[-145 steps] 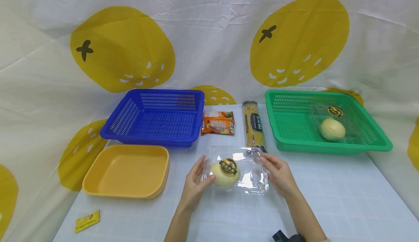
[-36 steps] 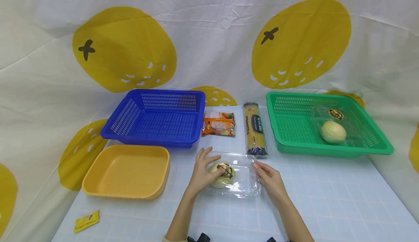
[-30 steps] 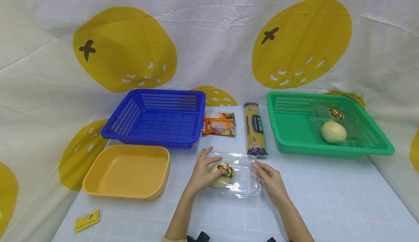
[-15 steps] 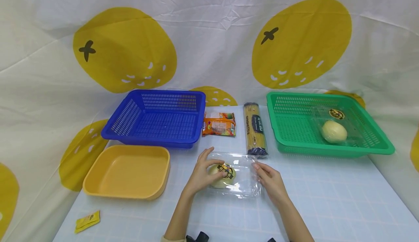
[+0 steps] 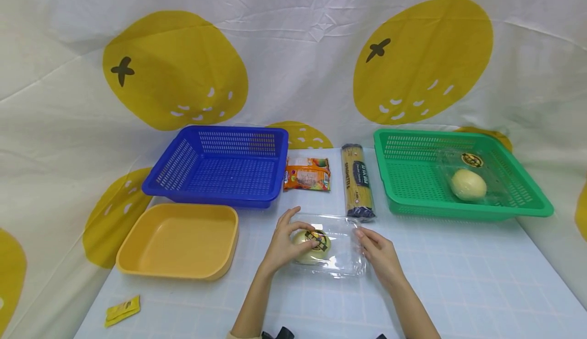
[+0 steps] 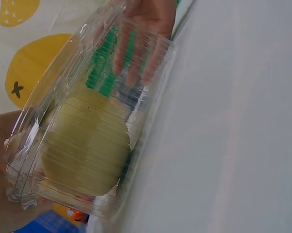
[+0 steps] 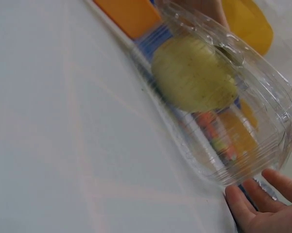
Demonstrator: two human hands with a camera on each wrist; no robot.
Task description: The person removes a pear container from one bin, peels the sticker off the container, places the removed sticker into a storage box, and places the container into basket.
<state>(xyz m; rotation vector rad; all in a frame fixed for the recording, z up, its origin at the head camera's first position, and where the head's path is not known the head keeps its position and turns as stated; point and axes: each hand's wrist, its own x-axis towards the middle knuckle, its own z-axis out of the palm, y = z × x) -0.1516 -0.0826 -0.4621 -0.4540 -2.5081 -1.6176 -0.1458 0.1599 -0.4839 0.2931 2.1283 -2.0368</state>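
A clear plastic clamshell box (image 5: 341,250) with a dark and gold round label (image 5: 321,235) rests on the table between both hands. Inside it sits a roundish pale yellow-green fruit (image 6: 87,145), its exact kind unclear. The left hand (image 5: 282,247) reaches over the box's left end; its thumb and index finger are bent over the lid, tips beside the label. At the opposite end, the right hand (image 5: 380,255) holds the edge, thumb uppermost. Through the plastic, the left wrist view shows the right hand's fingers (image 6: 136,60) against that end. The lid seems closed over the fruit.
Behind the box lie a spaghetti pack (image 5: 357,183) and an orange packet (image 5: 307,175). A green basket (image 5: 408,181) at right holds a similar box (image 5: 492,178) with fruit. A blue basket (image 5: 234,176), a yellow tray (image 5: 179,242) and a small yellow sachet (image 5: 123,311) are at left.
Both hands have lowered the box slightly toward the person. The left hand has shifted from its left edge onto the lid by the label; in the last second almost nothing moves.
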